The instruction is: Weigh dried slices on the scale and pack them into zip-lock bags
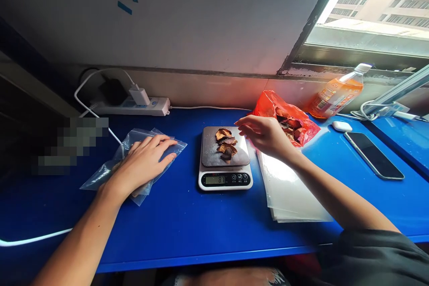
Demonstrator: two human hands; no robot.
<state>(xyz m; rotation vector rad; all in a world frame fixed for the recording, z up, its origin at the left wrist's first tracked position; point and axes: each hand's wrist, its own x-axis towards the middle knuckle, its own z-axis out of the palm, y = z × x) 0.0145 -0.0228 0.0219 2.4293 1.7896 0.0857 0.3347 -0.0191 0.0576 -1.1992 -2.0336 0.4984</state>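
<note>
The kitchen scale point(208, 154) stands on the blue table point(191, 228), between the two hands. It has a white body with rounded corners and a square metal plate, lightly dusted with specks. Several dried slices point(227, 152) lie on the plate in an uneven column; they are curled and wrinkled, with dark brown rims and paler tan faces.

The display point(215, 180) appears to read 8.1 (the last digit is not certain). To its right sit three round buttons point(239, 177): one with a power symbol, one marked M, one marked T. The small characters beneath them are too small to read. The bottle point(338, 94) of orange drink bears a printed label with a barcode; its lettering is not legible.

The left hand point(142, 163) rests palm down, fingers extended, on clear plastic bags point(130, 137). The right hand point(263, 136) is at the right edge of the plate, its fingers bent and close together; whether they hold anything cannot be told. Behind it, a red bag point(263, 105) stands open, containing more dried slices. Below the right wrist lies a stack of clear sleeves point(288, 196).
</note>
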